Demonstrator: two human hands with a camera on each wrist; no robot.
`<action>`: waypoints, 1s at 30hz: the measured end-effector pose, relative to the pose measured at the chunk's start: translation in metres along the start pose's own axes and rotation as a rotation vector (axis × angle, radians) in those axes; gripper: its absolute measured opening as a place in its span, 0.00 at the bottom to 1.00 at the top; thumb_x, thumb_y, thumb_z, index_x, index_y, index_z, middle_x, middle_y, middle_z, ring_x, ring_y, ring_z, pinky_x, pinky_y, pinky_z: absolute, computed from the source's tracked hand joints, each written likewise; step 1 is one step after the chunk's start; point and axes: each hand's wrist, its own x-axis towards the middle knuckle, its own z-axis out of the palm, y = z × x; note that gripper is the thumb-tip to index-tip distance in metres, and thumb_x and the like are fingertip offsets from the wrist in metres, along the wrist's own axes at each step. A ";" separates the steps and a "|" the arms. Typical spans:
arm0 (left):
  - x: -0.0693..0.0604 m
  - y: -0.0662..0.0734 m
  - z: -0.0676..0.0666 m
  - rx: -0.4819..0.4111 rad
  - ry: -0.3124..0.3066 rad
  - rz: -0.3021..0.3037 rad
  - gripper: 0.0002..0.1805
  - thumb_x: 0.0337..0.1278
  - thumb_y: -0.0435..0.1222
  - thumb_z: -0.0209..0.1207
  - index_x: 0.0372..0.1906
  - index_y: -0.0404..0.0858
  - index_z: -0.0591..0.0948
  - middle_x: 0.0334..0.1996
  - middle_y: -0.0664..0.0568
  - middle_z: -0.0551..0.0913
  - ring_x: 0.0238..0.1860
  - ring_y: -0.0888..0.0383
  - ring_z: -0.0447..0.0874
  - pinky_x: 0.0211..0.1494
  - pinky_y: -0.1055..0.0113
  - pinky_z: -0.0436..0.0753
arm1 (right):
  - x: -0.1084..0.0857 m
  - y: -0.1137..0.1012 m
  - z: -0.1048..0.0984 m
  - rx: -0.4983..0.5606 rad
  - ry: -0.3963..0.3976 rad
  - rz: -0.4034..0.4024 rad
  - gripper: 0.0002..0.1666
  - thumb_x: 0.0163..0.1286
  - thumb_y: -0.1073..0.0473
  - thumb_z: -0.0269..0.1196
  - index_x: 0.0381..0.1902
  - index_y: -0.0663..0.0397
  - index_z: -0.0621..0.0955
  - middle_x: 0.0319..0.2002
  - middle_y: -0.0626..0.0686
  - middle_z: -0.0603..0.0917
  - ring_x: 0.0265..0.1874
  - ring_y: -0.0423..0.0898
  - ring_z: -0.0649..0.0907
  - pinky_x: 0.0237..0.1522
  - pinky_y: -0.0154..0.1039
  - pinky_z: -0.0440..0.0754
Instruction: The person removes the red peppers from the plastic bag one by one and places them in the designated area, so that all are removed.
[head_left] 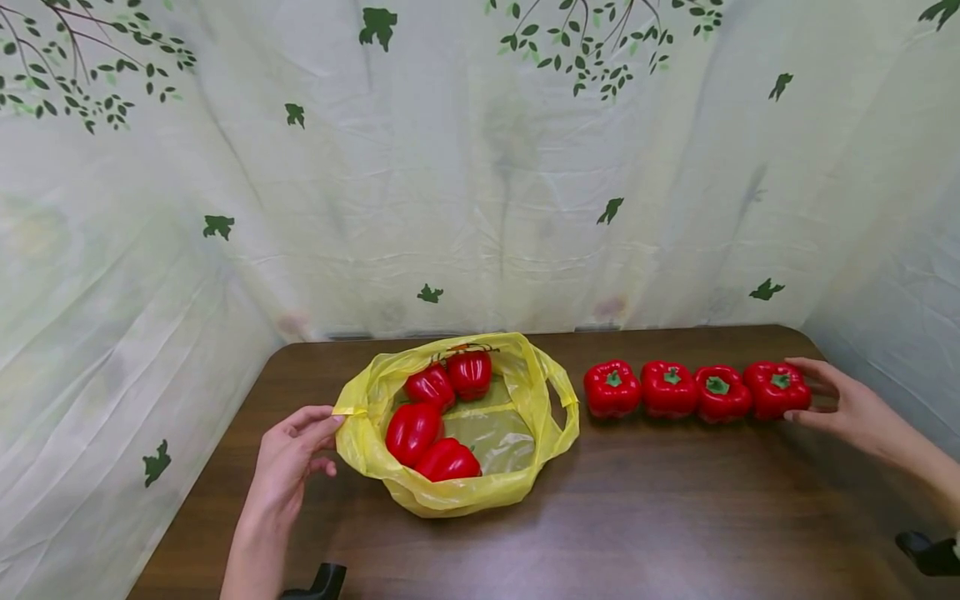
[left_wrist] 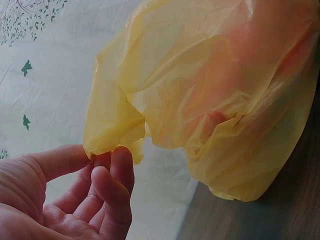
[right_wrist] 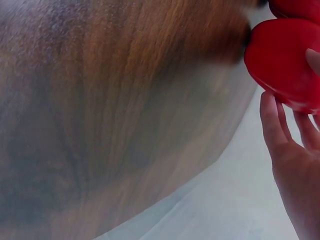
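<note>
A yellow plastic bag [head_left: 450, 498] stands open-mouthed on the brown table, with several red bell peppers [head_left: 415, 433] inside. My left hand [head_left: 288, 454] pinches the bag's left edge between thumb and fingers. In the left wrist view, thumb and fingertips meet on a corner of the thin plastic [left_wrist: 112, 125]. To the right of the bag, several red bell peppers [head_left: 669, 390] stand in a row, green stems up. At the row's right end, my right hand [head_left: 851, 404] has its thumb and fingers around the last bell pepper [head_left: 776, 390]. That pepper also fills the corner of the right wrist view.
The brown table [head_left: 637, 517] ends at a white cloth backdrop [head_left: 480, 208] printed with leaves, which also closes in both sides. A bag handle loop [head_left: 562, 400] sticks up on the bag's right. Dark wrist mounts [head_left: 318, 583] show at the lower edge.
</note>
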 end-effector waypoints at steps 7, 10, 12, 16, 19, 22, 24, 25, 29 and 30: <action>0.000 0.001 -0.001 0.006 0.004 -0.015 0.13 0.62 0.39 0.66 0.46 0.38 0.79 0.32 0.55 0.86 0.30 0.57 0.82 0.24 0.66 0.83 | -0.001 0.001 0.004 0.082 -0.036 -0.004 0.50 0.56 0.68 0.73 0.69 0.73 0.56 0.61 0.78 0.63 0.52 0.78 0.69 0.34 0.30 0.83; 0.000 0.001 -0.001 0.005 0.004 -0.013 0.13 0.61 0.39 0.66 0.46 0.38 0.79 0.32 0.55 0.85 0.30 0.57 0.82 0.24 0.66 0.83 | -0.001 0.000 0.005 0.090 -0.037 0.004 0.52 0.56 0.68 0.73 0.69 0.73 0.55 0.61 0.78 0.62 0.53 0.78 0.68 0.34 0.27 0.82; -0.001 0.001 -0.001 0.006 0.005 -0.011 0.13 0.61 0.39 0.66 0.46 0.38 0.79 0.32 0.55 0.85 0.30 0.57 0.82 0.24 0.66 0.83 | -0.002 0.000 0.006 0.095 -0.039 0.008 0.53 0.56 0.67 0.73 0.70 0.73 0.54 0.62 0.79 0.61 0.53 0.79 0.68 0.34 0.26 0.81; -0.001 0.001 -0.001 0.013 0.005 -0.008 0.14 0.62 0.39 0.66 0.47 0.38 0.79 0.32 0.55 0.86 0.30 0.57 0.82 0.24 0.67 0.83 | -0.002 -0.001 0.005 0.085 -0.033 0.021 0.54 0.57 0.65 0.73 0.71 0.73 0.53 0.62 0.79 0.60 0.53 0.79 0.67 0.34 0.28 0.82; -0.001 0.001 -0.001 0.018 0.003 -0.007 0.14 0.62 0.40 0.65 0.48 0.37 0.79 0.33 0.55 0.86 0.30 0.57 0.81 0.25 0.67 0.83 | -0.001 -0.002 0.003 0.054 -0.019 0.024 0.55 0.57 0.63 0.74 0.71 0.73 0.53 0.62 0.80 0.61 0.54 0.79 0.67 0.32 0.29 0.82; -0.001 0.000 -0.001 0.024 0.003 -0.008 0.15 0.62 0.40 0.65 0.48 0.36 0.78 0.33 0.55 0.86 0.31 0.56 0.82 0.25 0.66 0.83 | -0.001 -0.005 0.000 0.025 0.016 0.013 0.55 0.57 0.60 0.74 0.71 0.73 0.54 0.63 0.79 0.62 0.54 0.77 0.67 0.33 0.22 0.77; -0.001 0.000 -0.001 0.026 0.005 -0.008 0.16 0.62 0.40 0.65 0.49 0.36 0.78 0.33 0.55 0.85 0.31 0.56 0.82 0.25 0.66 0.83 | -0.003 -0.009 -0.002 0.007 0.056 0.003 0.53 0.59 0.59 0.73 0.71 0.71 0.55 0.63 0.79 0.63 0.55 0.76 0.67 0.36 0.16 0.71; -0.001 0.000 -0.001 0.025 0.007 -0.007 0.16 0.62 0.40 0.65 0.49 0.36 0.78 0.33 0.55 0.85 0.31 0.56 0.81 0.25 0.66 0.83 | -0.003 -0.012 -0.003 0.002 0.076 -0.002 0.52 0.60 0.58 0.73 0.72 0.70 0.55 0.64 0.78 0.63 0.55 0.75 0.67 0.39 0.14 0.67; -0.001 0.001 -0.001 0.021 0.009 -0.004 0.15 0.62 0.39 0.66 0.48 0.36 0.79 0.33 0.55 0.85 0.30 0.57 0.81 0.24 0.66 0.83 | -0.006 -0.025 -0.004 -0.013 0.133 -0.010 0.50 0.63 0.57 0.71 0.74 0.64 0.57 0.66 0.75 0.62 0.57 0.75 0.65 0.60 0.22 0.64; -0.001 0.001 -0.001 0.018 0.009 -0.003 0.14 0.62 0.39 0.66 0.47 0.37 0.79 0.33 0.55 0.85 0.30 0.57 0.81 0.24 0.66 0.83 | -0.006 -0.029 -0.004 -0.016 0.131 -0.009 0.50 0.63 0.56 0.71 0.74 0.63 0.56 0.67 0.75 0.61 0.57 0.76 0.65 0.65 0.33 0.67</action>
